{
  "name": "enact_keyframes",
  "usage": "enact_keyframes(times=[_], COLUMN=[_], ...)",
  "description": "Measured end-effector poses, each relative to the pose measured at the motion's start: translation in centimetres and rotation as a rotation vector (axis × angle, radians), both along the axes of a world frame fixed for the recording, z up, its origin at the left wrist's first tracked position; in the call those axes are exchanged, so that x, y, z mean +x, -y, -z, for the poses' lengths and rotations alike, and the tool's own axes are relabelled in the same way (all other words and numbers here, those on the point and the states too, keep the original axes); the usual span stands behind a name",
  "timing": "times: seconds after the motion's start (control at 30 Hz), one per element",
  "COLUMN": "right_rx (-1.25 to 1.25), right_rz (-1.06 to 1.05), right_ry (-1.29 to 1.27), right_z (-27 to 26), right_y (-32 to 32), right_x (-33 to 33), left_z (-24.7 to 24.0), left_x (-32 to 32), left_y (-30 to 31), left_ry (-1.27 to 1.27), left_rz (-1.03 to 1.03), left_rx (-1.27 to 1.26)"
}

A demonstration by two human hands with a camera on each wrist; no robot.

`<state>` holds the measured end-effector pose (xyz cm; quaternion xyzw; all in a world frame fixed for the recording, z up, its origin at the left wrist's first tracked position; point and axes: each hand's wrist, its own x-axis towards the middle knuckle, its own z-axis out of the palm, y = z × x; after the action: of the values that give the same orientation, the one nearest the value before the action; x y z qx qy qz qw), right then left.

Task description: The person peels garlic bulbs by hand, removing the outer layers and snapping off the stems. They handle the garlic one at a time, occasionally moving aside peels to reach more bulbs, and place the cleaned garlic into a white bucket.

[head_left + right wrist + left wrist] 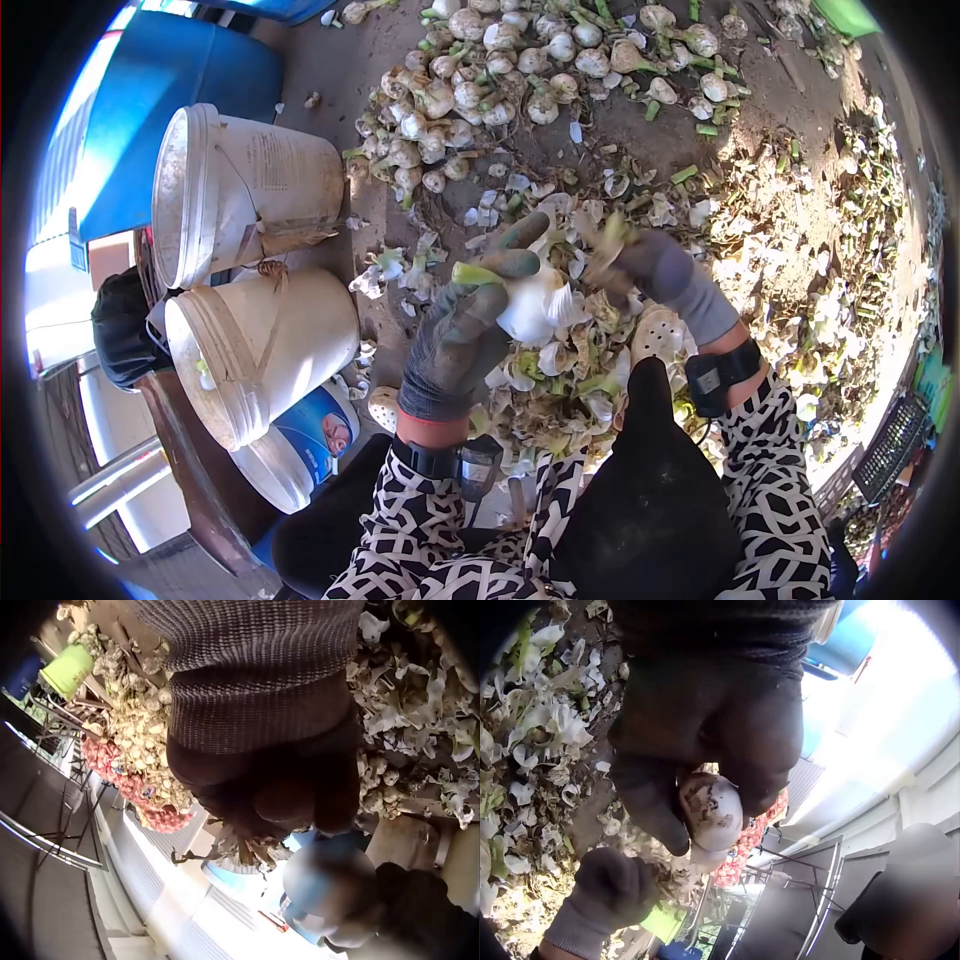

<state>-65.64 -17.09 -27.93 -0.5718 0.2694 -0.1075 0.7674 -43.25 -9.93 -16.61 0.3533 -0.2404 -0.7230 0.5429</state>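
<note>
A white garlic bulb with a short green stem is pinched in my gloved left hand, the stem sticking out between thumb and fingers. In the left wrist view, the root end of the bulb shows dark soil stains between the fingers. To the right of the bulb and apart from it, my gloved right hand is blurred in the head view. Its curled fingers grip dry garlic husk, seen ragged below the fingertips in the right wrist view.
Peeled skins heap below the hands, with more sunlit husks at right. A pile of garlic bulbs lies ahead. White buckets lie tipped at left near a blue barrel. A black crate stands at right.
</note>
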Motion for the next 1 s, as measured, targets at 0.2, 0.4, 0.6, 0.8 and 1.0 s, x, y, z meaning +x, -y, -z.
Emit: enact_keyframes(times=[0.2,0.4,0.6,0.8,1.0], right_rx=[-0.408,-0.605,-0.124,-0.502,-0.754], right_rz=[0.19,0.21,0.098,0.151,0.259], right_ry=[-0.35,-0.164,-0.119,-0.194,-0.089], right_z=[-6.5,-10.7,-6.1,-11.1,-9.6], right_y=[-1.4,-1.5,-1.9,-2.1,-0.4], right_x=[0.4,3.6,1.7,2.8,5.1], left_z=[1.5,0.1,0.3,1.1,0.6], left_x=[0.3,-0.6,0.8,0.5,0.1], left_y=[-0.5,-0.1,0.9,0.7,0.1], left_ry=[0.156,0.548,-0.027,0.74,1.083], left_rz=[-0.067,-0.058,-0.279,-0.223,-0.302], left_rx=[-0.084,-0.172,0.027,-0.042,-0.081])
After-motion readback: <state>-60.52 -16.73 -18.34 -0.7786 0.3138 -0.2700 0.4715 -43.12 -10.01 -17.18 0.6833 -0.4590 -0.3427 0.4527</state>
